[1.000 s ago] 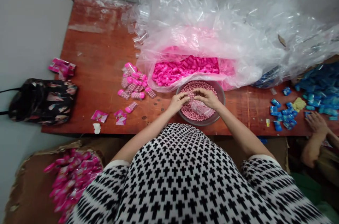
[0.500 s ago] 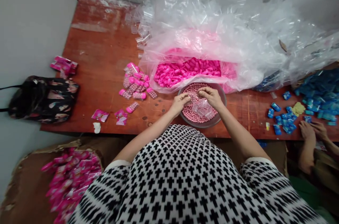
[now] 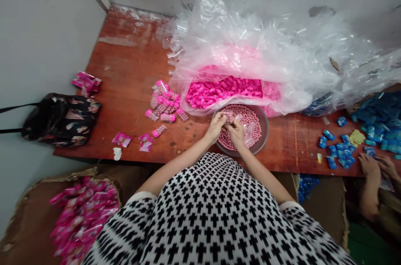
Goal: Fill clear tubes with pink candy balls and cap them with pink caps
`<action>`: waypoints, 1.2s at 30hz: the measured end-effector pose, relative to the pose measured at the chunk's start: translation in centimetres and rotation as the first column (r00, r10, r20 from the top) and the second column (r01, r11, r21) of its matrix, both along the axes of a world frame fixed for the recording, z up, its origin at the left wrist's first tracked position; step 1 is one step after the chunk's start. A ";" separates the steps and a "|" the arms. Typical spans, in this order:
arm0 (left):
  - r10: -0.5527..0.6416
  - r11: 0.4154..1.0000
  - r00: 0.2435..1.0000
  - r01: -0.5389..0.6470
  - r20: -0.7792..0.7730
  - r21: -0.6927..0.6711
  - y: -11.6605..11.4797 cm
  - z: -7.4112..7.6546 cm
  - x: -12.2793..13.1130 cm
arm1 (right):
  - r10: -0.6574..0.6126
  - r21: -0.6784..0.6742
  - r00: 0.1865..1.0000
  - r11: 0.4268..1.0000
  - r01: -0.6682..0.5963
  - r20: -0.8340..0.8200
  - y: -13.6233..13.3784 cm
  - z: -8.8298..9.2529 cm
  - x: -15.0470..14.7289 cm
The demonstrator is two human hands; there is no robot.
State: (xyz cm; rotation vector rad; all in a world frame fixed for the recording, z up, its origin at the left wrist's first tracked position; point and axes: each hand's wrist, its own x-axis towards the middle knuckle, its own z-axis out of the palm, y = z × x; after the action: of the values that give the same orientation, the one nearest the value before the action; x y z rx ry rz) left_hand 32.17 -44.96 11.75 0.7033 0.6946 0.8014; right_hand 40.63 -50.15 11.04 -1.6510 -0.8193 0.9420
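My left hand [image 3: 215, 128] and my right hand [image 3: 236, 132] meet over the near left part of a round bowl [image 3: 265, 133]. Between their fingertips is a small clear plastic container [image 3: 228, 114] with pink beads showing inside; fingers partly cover it, and I cannot tell whether a cap is on. Pink round beads [image 3: 254, 115] fill the bowl, and several clear containers [image 3: 249, 131] lie on top of them. Just behind the bowl, a plastic bag [image 3: 216, 54] lies open, full of bright pink caps [image 3: 225, 88].
Left of the bowl lies a pile of bead-filled containers with pink caps [image 3: 167, 104]. Pink packets [image 3: 145, 142] and a black patterned bag [image 3: 67, 119] are farther left. A carton below holds pink packets [image 3: 84, 215]. At right, another person's hands [image 3: 371, 167] are near blue pieces [image 3: 344, 154].
My right hand has moved left and down to meet my left hand. The container between them now shows more clearly, with beads in it. The whole view has shifted slightly.
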 end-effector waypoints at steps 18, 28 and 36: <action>-0.035 0.960 0.973 0.096 -0.227 0.263 0.0 0.3 -3.6 | 0.111 0.174 0.958 0.972 -0.160 0.264 4.8 5.1 5.0; 0.089 0.992 0.983 -0.073 -0.158 0.104 0.0 0.4 -7.5 | 0.407 -0.327 0.662 0.912 -0.249 0.630 17.0 -0.1 0.1; 0.189 0.982 0.971 -0.185 -0.147 0.038 1.3 0.0 -9.3 | 0.360 -0.326 0.792 0.921 -0.215 0.493 18.3 -1.8 -0.9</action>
State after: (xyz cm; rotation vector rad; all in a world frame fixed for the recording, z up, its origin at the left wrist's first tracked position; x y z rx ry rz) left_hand 22.82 -43.68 11.77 0.7329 0.8989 0.9375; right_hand 39.75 -31.82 9.23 -2.1056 -1.4250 0.8068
